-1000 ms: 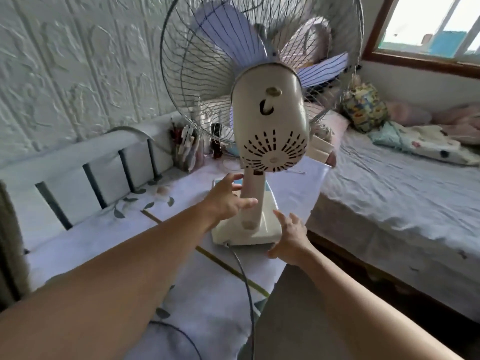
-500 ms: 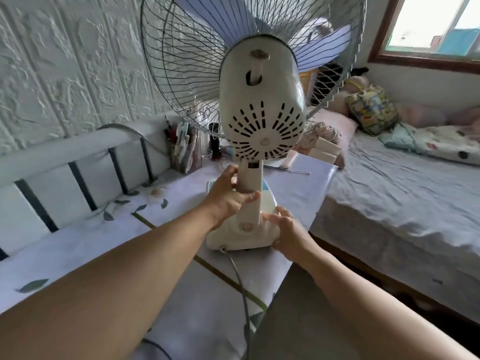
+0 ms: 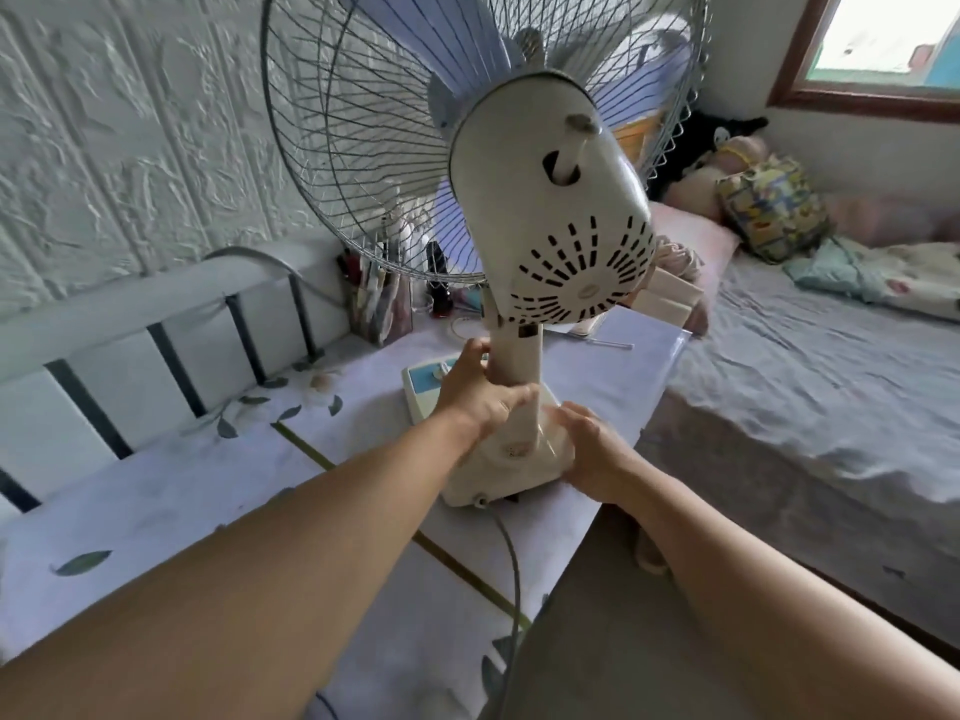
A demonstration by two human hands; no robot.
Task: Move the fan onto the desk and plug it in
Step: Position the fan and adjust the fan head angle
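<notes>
The fan (image 3: 519, 314) stands on the surface (image 3: 171, 491) in the middle of the frame, its cream base near the surface's right edge and its wire cage filling the upper centre. The head tilts toward the right. The left hand (image 3: 480, 394) is wrapped around the lower part of the fan's neck, fingers closed on it. The right hand (image 3: 592, 449) presses against the right side of the base, fingers curled on its edge. A grey cord (image 3: 511, 558) leaves the back of the base and runs down toward the lower centre of the frame. Behind the fan, a pen holder (image 3: 376, 306) sits against the headboard rail. A bed (image 3: 810, 387) lies along the right of the frame.
</notes>
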